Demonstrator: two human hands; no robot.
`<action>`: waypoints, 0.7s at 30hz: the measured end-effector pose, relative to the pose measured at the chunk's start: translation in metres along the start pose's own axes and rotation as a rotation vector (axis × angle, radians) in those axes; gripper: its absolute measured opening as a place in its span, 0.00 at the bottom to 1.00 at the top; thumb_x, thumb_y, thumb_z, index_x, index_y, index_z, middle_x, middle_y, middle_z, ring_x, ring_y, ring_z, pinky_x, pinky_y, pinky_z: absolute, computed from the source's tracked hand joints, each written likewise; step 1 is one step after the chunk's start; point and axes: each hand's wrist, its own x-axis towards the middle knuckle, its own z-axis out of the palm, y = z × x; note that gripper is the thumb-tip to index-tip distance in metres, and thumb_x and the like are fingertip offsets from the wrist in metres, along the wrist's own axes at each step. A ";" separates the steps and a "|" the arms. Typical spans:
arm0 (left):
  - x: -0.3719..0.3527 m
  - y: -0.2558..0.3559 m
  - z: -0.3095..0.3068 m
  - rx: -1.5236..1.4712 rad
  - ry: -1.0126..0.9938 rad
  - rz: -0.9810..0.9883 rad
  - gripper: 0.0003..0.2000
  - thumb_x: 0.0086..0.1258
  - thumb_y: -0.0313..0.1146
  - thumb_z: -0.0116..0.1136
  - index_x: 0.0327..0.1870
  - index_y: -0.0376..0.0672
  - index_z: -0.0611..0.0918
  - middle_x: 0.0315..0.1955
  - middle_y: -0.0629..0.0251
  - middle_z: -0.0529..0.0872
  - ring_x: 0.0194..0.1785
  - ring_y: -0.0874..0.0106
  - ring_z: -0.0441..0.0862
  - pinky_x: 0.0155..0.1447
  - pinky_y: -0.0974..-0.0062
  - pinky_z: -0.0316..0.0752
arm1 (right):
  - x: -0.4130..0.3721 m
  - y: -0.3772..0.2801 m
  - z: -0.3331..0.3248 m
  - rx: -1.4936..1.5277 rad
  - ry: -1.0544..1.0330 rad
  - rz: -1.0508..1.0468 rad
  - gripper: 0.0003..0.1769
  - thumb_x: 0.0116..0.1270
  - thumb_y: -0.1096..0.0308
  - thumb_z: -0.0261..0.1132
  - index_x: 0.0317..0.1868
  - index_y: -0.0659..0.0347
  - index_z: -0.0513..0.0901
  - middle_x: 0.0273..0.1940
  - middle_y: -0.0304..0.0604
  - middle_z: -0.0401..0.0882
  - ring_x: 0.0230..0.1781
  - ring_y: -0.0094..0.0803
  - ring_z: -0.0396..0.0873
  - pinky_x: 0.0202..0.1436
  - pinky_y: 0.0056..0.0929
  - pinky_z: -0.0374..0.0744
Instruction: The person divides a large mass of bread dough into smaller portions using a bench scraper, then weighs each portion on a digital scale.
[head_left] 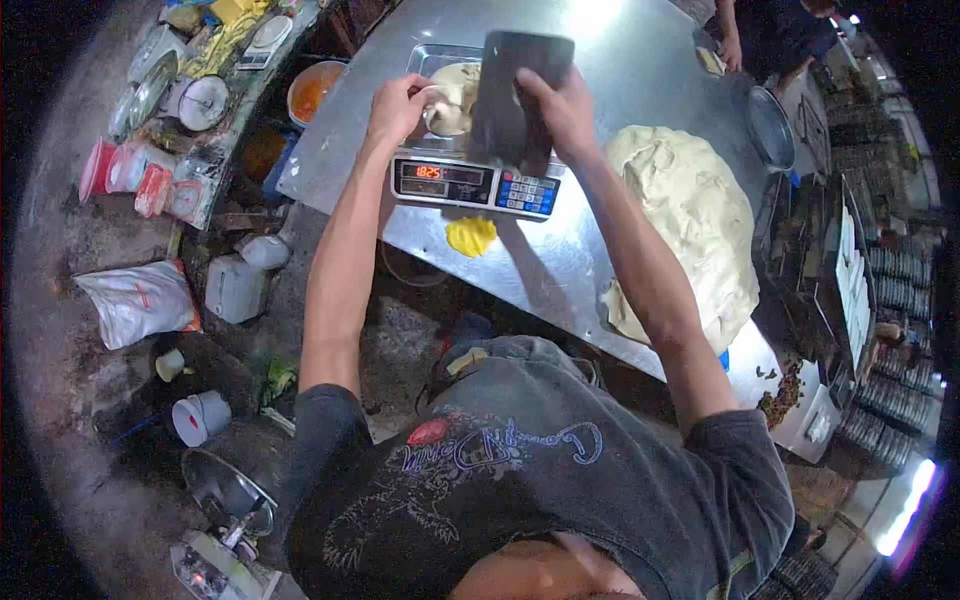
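A piece of pale dough (448, 108) rests in the clear tray on top of a digital scale (440, 182), whose red display appears to read 1.825. My left hand (398, 108) pinches the dough's left edge with closed fingers. In my right hand (562, 112) is a wide, dark, rectangular dough scraper (512, 75), held upright over the right side of the scale and slightly blurred. It hides part of the tray and dough. To the right of my right forearm, a large mound of dough (690, 220) lies on the metal table (345, 140).
A yellow lump (470, 237) sits in front of the scale at the table edge. A round dark pan (770, 128) stands at the right, near another person's hand (732, 52). An orange-filled bowl (315, 92) and a cluttered side bench (225, 135) are at the left.
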 end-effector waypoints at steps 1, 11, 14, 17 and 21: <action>-0.003 0.003 -0.002 -0.010 0.011 0.029 0.09 0.72 0.33 0.65 0.48 0.40 0.88 0.35 0.61 0.92 0.36 0.72 0.87 0.43 0.72 0.80 | 0.021 0.013 0.016 -0.042 0.059 -0.014 0.25 0.64 0.63 0.73 0.55 0.71 0.78 0.45 0.50 0.87 0.41 0.35 0.85 0.49 0.36 0.82; -0.003 0.090 -0.071 -0.599 0.584 0.288 0.17 0.77 0.39 0.60 0.57 0.34 0.82 0.49 0.61 0.87 0.52 0.73 0.82 0.60 0.71 0.75 | -0.065 0.072 0.032 -0.359 -0.589 0.104 0.30 0.61 0.58 0.73 0.59 0.69 0.79 0.49 0.54 0.87 0.50 0.41 0.85 0.58 0.38 0.79; -0.029 0.144 -0.072 -0.567 0.722 0.458 0.21 0.79 0.40 0.55 0.66 0.37 0.75 0.62 0.51 0.78 0.65 0.56 0.73 0.72 0.59 0.64 | -0.113 0.056 -0.038 -0.191 -0.382 0.319 0.29 0.67 0.64 0.70 0.64 0.69 0.76 0.53 0.50 0.85 0.52 0.36 0.82 0.61 0.36 0.78; -0.056 0.185 0.002 -0.447 0.764 0.650 0.30 0.73 0.39 0.60 0.70 0.33 0.66 0.66 0.53 0.70 0.69 0.63 0.67 0.76 0.61 0.59 | -0.164 0.092 -0.136 -0.297 -0.089 0.421 0.27 0.67 0.63 0.71 0.62 0.69 0.77 0.51 0.49 0.86 0.49 0.34 0.82 0.57 0.35 0.79; -0.110 0.241 0.161 -0.526 0.559 0.668 0.36 0.65 0.39 0.65 0.73 0.37 0.65 0.64 0.49 0.71 0.68 0.55 0.64 0.74 0.52 0.53 | -0.241 0.068 -0.235 -0.054 0.379 0.496 0.22 0.68 0.66 0.70 0.58 0.68 0.80 0.48 0.42 0.85 0.44 0.30 0.81 0.52 0.31 0.79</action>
